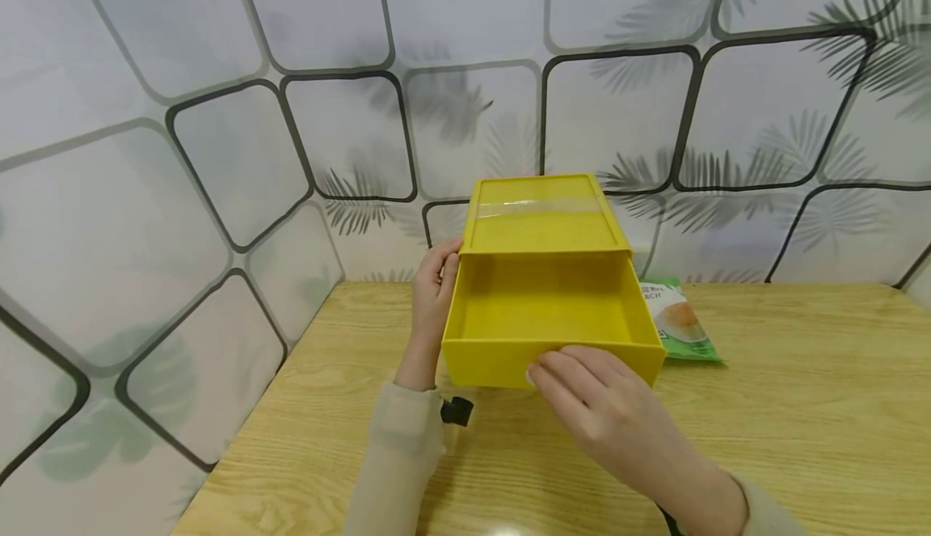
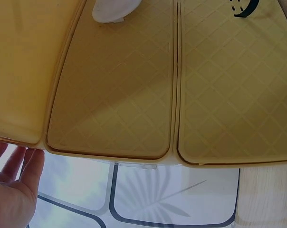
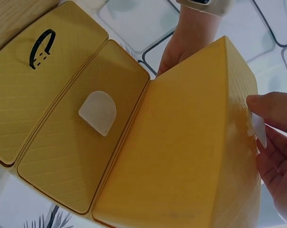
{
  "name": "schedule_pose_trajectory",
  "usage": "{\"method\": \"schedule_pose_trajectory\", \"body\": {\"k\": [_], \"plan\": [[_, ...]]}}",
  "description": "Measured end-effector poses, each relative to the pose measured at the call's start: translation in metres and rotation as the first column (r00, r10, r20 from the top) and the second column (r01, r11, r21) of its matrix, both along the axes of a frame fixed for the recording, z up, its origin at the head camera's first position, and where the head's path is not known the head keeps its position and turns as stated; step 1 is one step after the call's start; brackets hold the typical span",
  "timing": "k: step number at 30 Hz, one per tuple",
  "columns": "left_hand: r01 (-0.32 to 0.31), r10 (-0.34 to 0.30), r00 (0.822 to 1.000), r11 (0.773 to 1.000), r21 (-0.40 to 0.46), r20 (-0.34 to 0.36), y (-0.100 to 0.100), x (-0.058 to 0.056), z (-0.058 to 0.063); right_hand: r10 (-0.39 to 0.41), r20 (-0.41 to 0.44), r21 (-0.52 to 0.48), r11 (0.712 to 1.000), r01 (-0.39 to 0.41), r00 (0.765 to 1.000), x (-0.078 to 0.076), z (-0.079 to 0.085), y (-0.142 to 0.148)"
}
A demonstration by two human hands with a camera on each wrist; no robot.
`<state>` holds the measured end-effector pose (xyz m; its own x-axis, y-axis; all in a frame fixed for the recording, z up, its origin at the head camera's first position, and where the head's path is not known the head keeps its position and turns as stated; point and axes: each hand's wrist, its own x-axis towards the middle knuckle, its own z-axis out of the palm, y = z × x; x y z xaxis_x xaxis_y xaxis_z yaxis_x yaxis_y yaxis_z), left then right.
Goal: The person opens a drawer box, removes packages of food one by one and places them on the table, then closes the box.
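pinching white tab, right hand, drawer extended, left hand touching cabinet

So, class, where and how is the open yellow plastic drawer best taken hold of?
Probably by the small white handle on the front of the drawer, coming from the person's side: the handle juts out from the broad front, so thumb and fingers can pinch it from opposite faces, as the right hand does.
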<state>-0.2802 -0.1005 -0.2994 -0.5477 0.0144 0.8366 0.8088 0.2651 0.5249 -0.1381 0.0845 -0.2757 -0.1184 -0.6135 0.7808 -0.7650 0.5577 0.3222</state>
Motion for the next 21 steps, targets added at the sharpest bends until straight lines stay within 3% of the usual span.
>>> {"method": "schedule_pose_trajectory", "body": {"k": [6, 14, 21], "plan": [[-0.021, 0.021, 1.0, 1.0, -0.013, 0.004, -0.001, 0.0, -0.001, -0.002, -0.029, -0.025, 1.0, 0.002, 1.0, -0.005, -0.001, 0.0], [-0.037, 0.037, 0.999, 0.999, -0.011, 0.008, 0.0, 0.001, 0.0, -0.026, 0.013, -0.024, 0.999, 0.027, 1.0, -0.008, 0.0, 0.0], [-0.032, 0.033, 0.999, 0.999, -0.008, 0.013, 0.0, 0.001, 0.0, -0.021, -0.005, -0.04, 0.999, 0.021, 1.0, -0.013, 0.001, -0.001]]}}
